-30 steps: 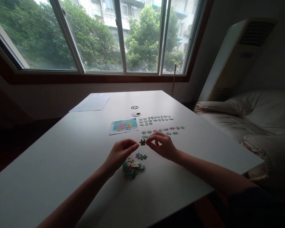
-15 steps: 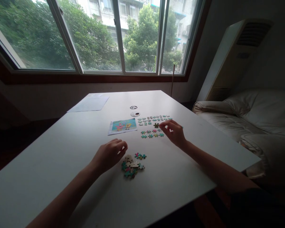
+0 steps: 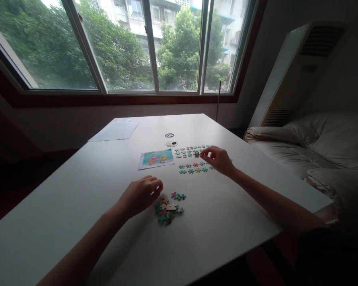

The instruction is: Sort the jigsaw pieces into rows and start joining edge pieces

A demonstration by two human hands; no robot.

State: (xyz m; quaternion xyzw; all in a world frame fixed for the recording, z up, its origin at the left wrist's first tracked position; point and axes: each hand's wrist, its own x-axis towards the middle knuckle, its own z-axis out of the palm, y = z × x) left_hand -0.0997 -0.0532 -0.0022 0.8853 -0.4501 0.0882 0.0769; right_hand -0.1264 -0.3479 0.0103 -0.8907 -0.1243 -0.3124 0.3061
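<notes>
My right hand (image 3: 219, 159) pinches a dark olive jigsaw puzzle piece (image 3: 196, 153) between thumb and fingertips, over the laid-out pieces. Those puzzle pieces (image 3: 197, 170) lie spaced apart in several rows, mostly teal with some pink and yellow; the hand covers part of them. Loosely closed, my left hand (image 3: 143, 195) hovers beside the upper left of a loose pile of puzzle pieces (image 3: 167, 216); nothing shows in its fingers. Some pieces in the pile are face down. Just above it sits a small cluster of pieces (image 3: 178, 196). A cartoon picture sheet (image 3: 156, 158) lies left of the rows.
All of this is on a white table (image 3: 77, 190). Paper sheets (image 3: 115, 130) lie at its far left, and two round fittings (image 3: 171, 143) are set in the top. A pale sofa (image 3: 286, 139) stands to the right, near an air conditioner (image 3: 295, 71); windows are ahead.
My right hand has moved the held puzzle piece slightly toward the upper rows. My left hand stays by the pile. The whole view has shifted a little.
</notes>
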